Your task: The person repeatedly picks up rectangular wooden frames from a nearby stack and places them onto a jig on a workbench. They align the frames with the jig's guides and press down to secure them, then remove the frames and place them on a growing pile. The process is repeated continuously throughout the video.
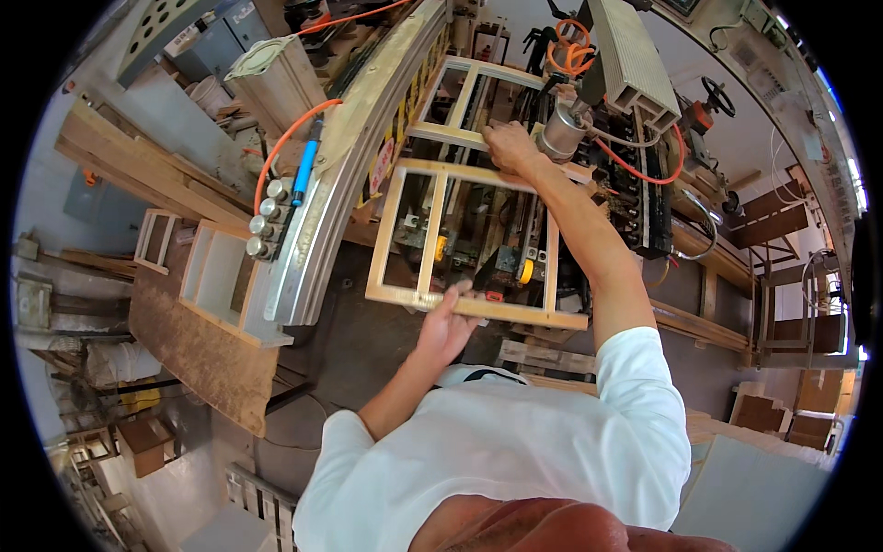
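Note:
A pale wooden frame (432,235) with one inner bar is tilted over the metal bed of a clamping machine. My left hand (446,324) grips its near rail, with the thumb on top and the fingers partly hidden underneath. Beyond it, a second wooden frame (440,134) of the same kind lies on the machine. My right hand (511,147) reaches over the first frame and is closed at the near rail of the second one; its fingertips are partly hidden. Just right of that hand stands a metal cylinder (563,129).
A long metal beam (322,221) with round knobs and a blue tube runs along the left. Orange air hoses (635,177) loop at the right. A small cabinet frame (221,276) sits on a brown board (202,350). A slatted pallet (547,359) lies near my waist.

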`<state>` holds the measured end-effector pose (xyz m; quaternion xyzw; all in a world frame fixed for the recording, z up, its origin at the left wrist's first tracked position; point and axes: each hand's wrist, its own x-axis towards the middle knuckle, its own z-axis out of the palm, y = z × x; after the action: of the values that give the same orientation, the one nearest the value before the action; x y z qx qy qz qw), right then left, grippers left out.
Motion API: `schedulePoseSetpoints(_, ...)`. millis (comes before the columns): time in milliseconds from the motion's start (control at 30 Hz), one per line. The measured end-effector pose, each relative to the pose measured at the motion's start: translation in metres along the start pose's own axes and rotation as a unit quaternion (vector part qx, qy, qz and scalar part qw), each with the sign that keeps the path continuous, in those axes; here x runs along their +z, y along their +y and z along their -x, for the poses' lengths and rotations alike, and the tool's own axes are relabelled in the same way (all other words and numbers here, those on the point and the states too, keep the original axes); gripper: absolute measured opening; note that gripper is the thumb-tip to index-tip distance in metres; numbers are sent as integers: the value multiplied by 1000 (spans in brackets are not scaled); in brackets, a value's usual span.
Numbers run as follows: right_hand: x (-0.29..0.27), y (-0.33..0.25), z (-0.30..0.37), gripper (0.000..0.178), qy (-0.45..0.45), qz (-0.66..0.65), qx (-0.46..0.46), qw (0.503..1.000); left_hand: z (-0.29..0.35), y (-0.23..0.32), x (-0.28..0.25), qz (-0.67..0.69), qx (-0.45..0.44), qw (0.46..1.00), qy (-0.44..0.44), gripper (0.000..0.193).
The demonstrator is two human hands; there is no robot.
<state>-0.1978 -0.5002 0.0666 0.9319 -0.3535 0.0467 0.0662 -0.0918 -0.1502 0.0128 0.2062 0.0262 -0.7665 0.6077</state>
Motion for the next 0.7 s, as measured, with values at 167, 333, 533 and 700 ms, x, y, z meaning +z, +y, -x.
schedulePoseSetpoints(167, -15, -16, -8, 24, -105, 29, 62, 992, 88, 4, -40, 26, -35, 999, 23, 33)
schedulePoseSetpoints(333, -14, -25, -20, 22, -116, 2, 117, 986, 150, 18, -66, 20, -28, 999, 29, 31)
schedulePoseSetpoints(533, 9, -9, -21, 31, -41, -66, 123, 989, 199, 25, -100, 12, 7, 997, 79, 30)
schedulePoseSetpoints(700, -6, -22, -23, 25, -94, -27, 132, 986, 203, 31, -169, 42, 49, 971, 230, 19)
